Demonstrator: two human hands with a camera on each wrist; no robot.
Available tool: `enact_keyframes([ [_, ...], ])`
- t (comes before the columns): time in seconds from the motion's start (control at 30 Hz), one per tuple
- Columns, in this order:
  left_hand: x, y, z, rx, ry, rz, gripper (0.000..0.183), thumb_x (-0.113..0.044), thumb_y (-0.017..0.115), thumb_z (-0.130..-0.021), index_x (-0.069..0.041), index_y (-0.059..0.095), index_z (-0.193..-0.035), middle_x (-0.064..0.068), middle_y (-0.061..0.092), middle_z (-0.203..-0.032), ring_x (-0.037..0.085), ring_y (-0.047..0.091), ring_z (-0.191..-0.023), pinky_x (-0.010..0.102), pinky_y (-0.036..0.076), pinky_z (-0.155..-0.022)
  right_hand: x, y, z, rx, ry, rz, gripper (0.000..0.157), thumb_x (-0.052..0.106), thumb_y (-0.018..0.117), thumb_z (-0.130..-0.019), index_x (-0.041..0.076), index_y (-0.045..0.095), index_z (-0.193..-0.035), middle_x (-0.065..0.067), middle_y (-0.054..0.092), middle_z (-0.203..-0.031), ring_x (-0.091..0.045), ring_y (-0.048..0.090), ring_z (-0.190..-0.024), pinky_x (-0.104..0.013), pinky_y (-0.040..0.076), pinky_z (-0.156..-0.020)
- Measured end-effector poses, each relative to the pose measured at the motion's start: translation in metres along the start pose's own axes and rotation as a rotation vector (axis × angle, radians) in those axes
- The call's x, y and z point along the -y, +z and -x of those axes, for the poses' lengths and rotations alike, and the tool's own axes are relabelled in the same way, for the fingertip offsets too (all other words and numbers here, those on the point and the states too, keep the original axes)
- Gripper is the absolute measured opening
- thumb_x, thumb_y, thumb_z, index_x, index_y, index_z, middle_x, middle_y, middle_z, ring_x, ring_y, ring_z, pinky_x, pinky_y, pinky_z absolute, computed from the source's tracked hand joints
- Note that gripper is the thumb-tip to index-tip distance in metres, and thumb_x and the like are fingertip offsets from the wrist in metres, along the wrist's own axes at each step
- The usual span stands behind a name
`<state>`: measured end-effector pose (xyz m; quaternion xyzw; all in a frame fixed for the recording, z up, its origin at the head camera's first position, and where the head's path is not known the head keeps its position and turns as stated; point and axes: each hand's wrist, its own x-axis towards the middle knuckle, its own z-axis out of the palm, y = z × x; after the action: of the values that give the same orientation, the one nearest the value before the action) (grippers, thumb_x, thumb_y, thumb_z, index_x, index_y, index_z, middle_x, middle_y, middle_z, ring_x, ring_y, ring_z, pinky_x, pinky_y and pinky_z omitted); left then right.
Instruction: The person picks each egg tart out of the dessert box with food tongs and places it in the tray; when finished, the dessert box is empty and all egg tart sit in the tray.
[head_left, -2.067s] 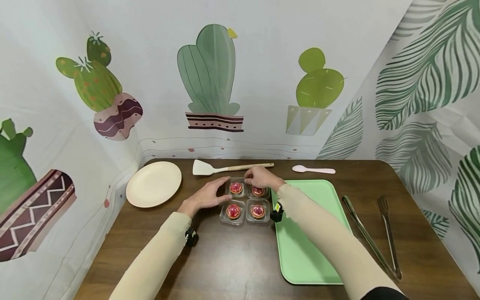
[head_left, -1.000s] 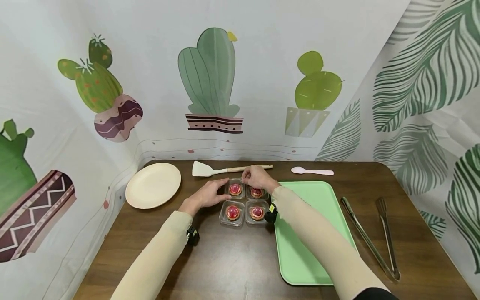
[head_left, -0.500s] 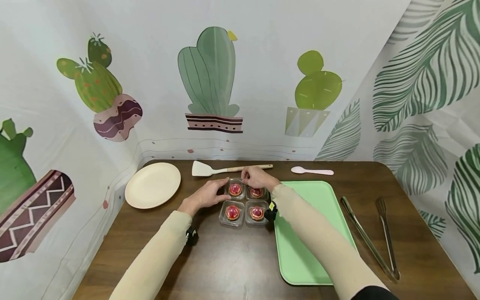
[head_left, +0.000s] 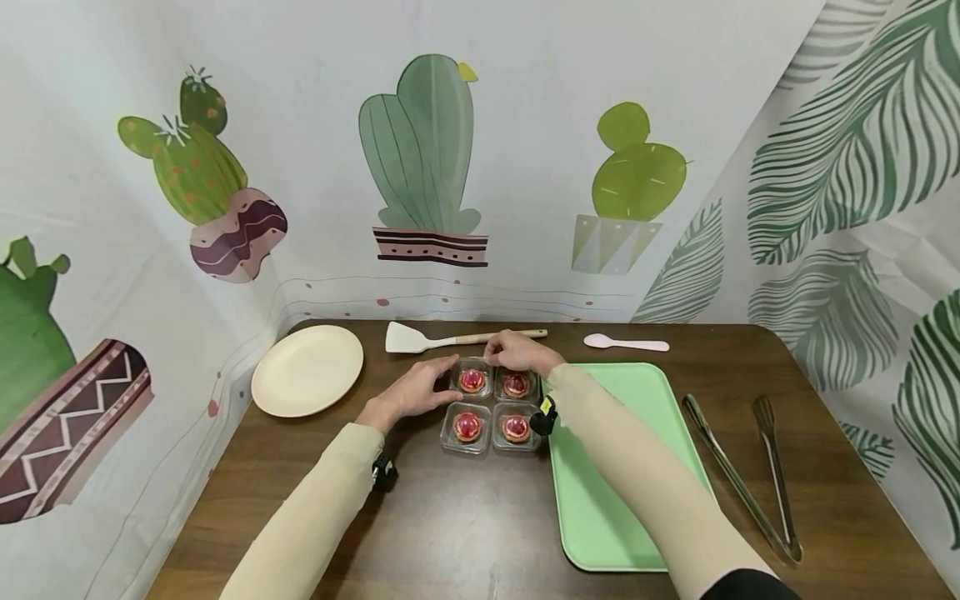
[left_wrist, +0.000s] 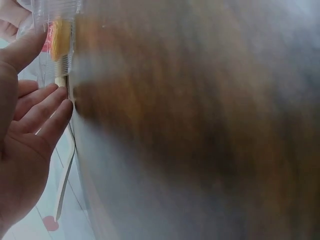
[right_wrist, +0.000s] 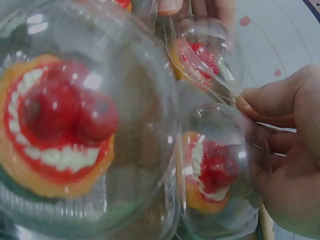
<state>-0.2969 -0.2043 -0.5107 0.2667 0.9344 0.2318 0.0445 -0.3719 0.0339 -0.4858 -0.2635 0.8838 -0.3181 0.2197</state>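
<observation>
Several clear plastic tart boxes stand close together, each with a red-topped tart inside. In the head view my left hand (head_left: 411,390) holds the back left box (head_left: 473,390) at its left side, thumb at the front and fingers at the back. My right hand (head_left: 522,353) pinches that box's lid edge at its back right corner, over the back right box (head_left: 517,386). The right wrist view shows thumb and fingertip on the clear rim of the domed lid (right_wrist: 207,60). The front left box (head_left: 467,428) and front right box (head_left: 514,428) stand nearer me, untouched.
A green tray (head_left: 611,517) lies right of the boxes. Tongs (head_left: 738,475) lie beyond it. Behind are a white spatula (head_left: 408,338) with a wooden handle and a pink spoon (head_left: 626,342). A cream plate (head_left: 307,371) sits at the left of the wooden table (head_left: 450,525).
Since the earliest frame my right hand has shifted slightly left along the back left box's corner. Over the last second both hands stay nearly still, and the boxes keep their places.
</observation>
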Motion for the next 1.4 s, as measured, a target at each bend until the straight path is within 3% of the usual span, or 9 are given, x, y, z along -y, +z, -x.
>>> enact_keyframes([
  [0.33, 0.001, 0.000, 0.001, -0.019, -0.039, 0.058, 0.083, -0.040, 0.075, -0.085, -0.003, 0.037, -0.149, 0.016, 0.045, -0.148, 0.031, 0.058, -0.122, 0.039, 0.049, -0.102, 0.008, 0.002, 0.001, -0.110, 0.088, -0.084, 0.016, 0.025, 0.065, -0.094, 0.015, 0.076, -0.095, -0.002, 0.071, -0.097, -0.016, 0.054, -0.076, -0.028, 0.044, -0.066],
  [0.57, 0.004, 0.002, 0.000, -0.039, -0.029, 0.127, 0.087, -0.031, 0.080, -0.082, 0.001, 0.035, -0.149, 0.017, 0.048, -0.146, 0.031, 0.059, -0.120, 0.038, 0.050, -0.101, 0.010, 0.001, 0.002, -0.135, 0.119, -0.176, 0.014, 0.020, 0.068, -0.090, 0.011, 0.078, -0.096, -0.004, 0.072, -0.100, -0.017, 0.064, -0.089, -0.033, 0.053, -0.079],
  [0.63, 0.005, 0.003, 0.000, -0.042, -0.029, 0.149, 0.088, -0.029, 0.080, -0.081, 0.002, 0.034, -0.149, 0.017, 0.047, -0.146, 0.031, 0.059, -0.121, 0.038, 0.050, -0.101, 0.010, -0.001, 0.004, -0.126, 0.119, -0.219, 0.014, 0.019, 0.069, -0.090, 0.009, 0.077, -0.095, -0.004, 0.072, -0.096, -0.016, 0.064, -0.086, -0.031, 0.053, -0.078],
  [0.73, 0.005, 0.002, 0.000, -0.039, -0.037, 0.188, 0.088, -0.027, 0.081, -0.080, 0.002, 0.034, -0.149, 0.017, 0.046, -0.148, 0.032, 0.058, -0.122, 0.038, 0.049, -0.102, 0.010, -0.003, 0.006, -0.099, 0.116, -0.314, 0.015, 0.018, 0.068, -0.091, 0.005, 0.076, -0.094, -0.003, 0.068, -0.085, -0.013, 0.057, -0.071, -0.028, 0.049, -0.064],
  [0.87, 0.004, 0.001, 0.001, -0.030, -0.054, 0.226, 0.088, -0.026, 0.081, -0.080, 0.000, 0.034, -0.149, 0.016, 0.046, -0.148, 0.033, 0.057, -0.124, 0.039, 0.048, -0.104, 0.010, -0.005, 0.009, -0.035, 0.155, -0.565, 0.017, 0.014, 0.066, -0.093, -0.001, 0.072, -0.099, -0.003, 0.060, -0.074, -0.011, 0.044, -0.057, -0.024, 0.036, -0.050],
  [1.0, 0.004, 0.001, 0.001, -0.030, -0.056, 0.228, 0.083, -0.028, 0.080, -0.081, -0.003, 0.038, -0.147, 0.015, 0.049, -0.145, 0.029, 0.056, -0.125, 0.039, 0.048, -0.104, 0.011, -0.005, 0.011, 0.003, 0.203, -0.782, 0.015, 0.009, 0.064, -0.094, -0.002, 0.068, -0.102, -0.001, 0.060, -0.071, -0.007, 0.047, -0.054, -0.020, 0.037, -0.047],
  [1.2, 0.006, 0.003, 0.001, -0.035, -0.036, 0.237, 0.075, -0.025, 0.081, -0.081, -0.005, 0.045, -0.143, 0.012, 0.054, -0.142, 0.024, 0.053, -0.128, 0.037, 0.046, -0.106, 0.013, -0.005, 0.014, 0.063, 0.177, -0.922, 0.009, 0.005, 0.061, -0.095, 0.001, 0.068, -0.096, 0.000, 0.060, -0.070, -0.005, 0.048, -0.053, -0.017, 0.039, -0.046],
  [1.4, 0.007, 0.001, 0.001, -0.019, -0.047, 0.246, 0.081, -0.025, 0.081, -0.081, -0.003, 0.038, -0.147, 0.013, 0.050, -0.145, 0.027, 0.053, -0.129, 0.037, 0.046, -0.106, 0.021, -0.011, 0.023, 0.128, 0.125, -0.951, 0.012, 0.001, 0.059, -0.095, 0.004, 0.069, -0.091, -0.002, 0.066, -0.078, -0.005, 0.050, -0.054, -0.015, 0.040, -0.046],
])
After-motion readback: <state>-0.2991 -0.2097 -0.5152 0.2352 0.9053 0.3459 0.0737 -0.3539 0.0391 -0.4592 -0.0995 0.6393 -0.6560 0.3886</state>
